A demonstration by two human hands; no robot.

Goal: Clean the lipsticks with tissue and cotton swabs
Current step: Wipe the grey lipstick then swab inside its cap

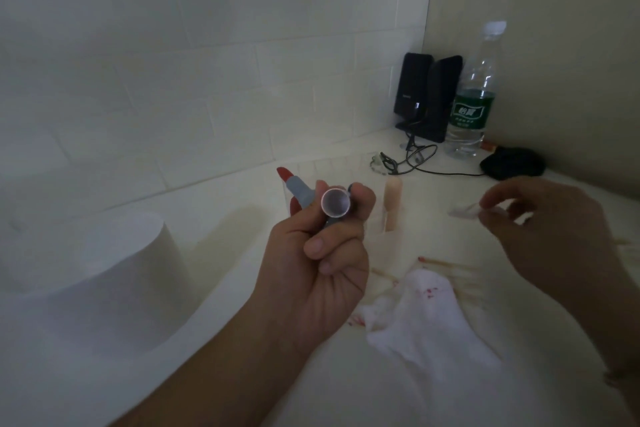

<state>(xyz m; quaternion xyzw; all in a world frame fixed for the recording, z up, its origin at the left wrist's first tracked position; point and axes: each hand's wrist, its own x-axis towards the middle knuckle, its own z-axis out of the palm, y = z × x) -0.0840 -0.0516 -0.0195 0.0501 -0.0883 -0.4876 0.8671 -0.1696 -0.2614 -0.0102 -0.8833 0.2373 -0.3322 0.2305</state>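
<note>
Two items crowd the left hand [322, 253]: its grip clenches a grey lipstick [300, 192], red bullet exposed, plus its open cap [335, 202], held above the tabletop [242, 236]. Either could slip, or the bullet could smear the fingers. The right hand [547, 236] pinches a blurred cotton swab [465, 211]. A clear organizer [381, 218] holds one pinkish lipstick [393, 204]; the water bottle [472, 94] looks nearly empty. A stained tissue [422, 315] lies below.

Open bench [519, 392] along the near edge; stained tissue [426, 315] and swabs [446, 263] clutter the middle, toilet roll [114, 284] blocks the left, speakers [429, 97], bottle [474, 90] and cable [446, 173] crowd the far right corner.
</note>
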